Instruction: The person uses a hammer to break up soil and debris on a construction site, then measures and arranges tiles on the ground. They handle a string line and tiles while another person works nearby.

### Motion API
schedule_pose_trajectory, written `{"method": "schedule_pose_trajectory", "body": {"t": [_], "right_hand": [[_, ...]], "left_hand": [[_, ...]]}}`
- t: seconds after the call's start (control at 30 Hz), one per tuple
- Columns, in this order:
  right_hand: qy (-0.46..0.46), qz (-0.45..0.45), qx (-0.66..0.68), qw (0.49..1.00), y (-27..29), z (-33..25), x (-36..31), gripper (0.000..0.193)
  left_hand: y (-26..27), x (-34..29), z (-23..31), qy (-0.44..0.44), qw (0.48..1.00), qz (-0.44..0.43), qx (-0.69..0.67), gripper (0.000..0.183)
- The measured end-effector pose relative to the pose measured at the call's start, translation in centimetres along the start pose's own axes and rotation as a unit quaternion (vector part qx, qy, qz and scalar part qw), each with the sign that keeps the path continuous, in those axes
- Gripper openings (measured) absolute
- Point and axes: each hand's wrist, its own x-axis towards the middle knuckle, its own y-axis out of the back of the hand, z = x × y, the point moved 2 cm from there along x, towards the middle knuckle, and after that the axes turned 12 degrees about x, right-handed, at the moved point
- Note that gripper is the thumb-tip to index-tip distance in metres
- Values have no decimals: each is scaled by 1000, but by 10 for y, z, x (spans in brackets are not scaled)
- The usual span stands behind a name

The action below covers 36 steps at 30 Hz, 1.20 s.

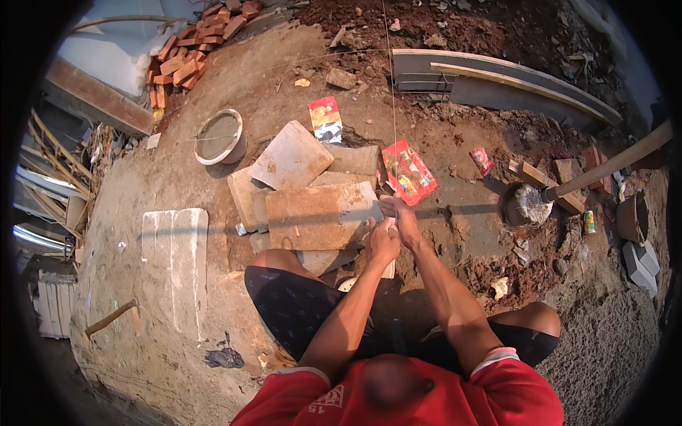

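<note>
My left hand point(383, 240) and my right hand point(405, 219) meet in front of my knees, fingers closed and pressed together. Something small and pale shows between them, too covered to name. A thin taut string point(392, 85) comes down from the far side toward my hands; where it ends is hidden. Just left of my fingers lies a flat rusty-brown slab point(312, 216). Behind it, a paler slab point(291, 155) leans on other stacked slabs. Beyond my right hand, a red printed packet point(410, 172) rests on the soil.
A bucket of grey mix point(219, 138) stands at left, near a white-streaked slab point(174, 245). Red bricks point(188, 53) are piled far left. At right, a wooden handle point(611, 167) slants from a round container. Grey boards point(497, 89) stand at the back. A hatchet-like tool point(112, 317) lies lower left.
</note>
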Motion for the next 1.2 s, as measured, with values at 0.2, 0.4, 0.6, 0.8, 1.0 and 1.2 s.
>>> {"method": "schedule_pose_trajectory", "body": {"t": [0.2, 0.4, 0.6, 0.8, 1.0, 1.2], "right_hand": [[8, -33, -49, 998, 2, -4, -6, 73], [-22, -84, -51, 995, -20, 2, -7, 63], [-30, -95, -38, 994, -4, -12, -15, 58], [-6, -98, 3, 995, 9, -27, -22, 57], [-5, -141, -39, 989, 20, -34, -25, 55], [-31, -146, 13, 989, 13, -21, -22, 54]], "left_hand": [[5, 1, 6, 20, 997, -54, -47, 34], [2, -8, -8, 66, 998, 3, -22, 31], [35, -20, 34, 88, 992, -61, -62, 36], [30, -26, 46, -12, 1000, -11, -17, 24], [10, -23, 51, -11, 999, 5, -42, 25], [-8, -12, 26, -58, 996, 44, -43, 16]]}}
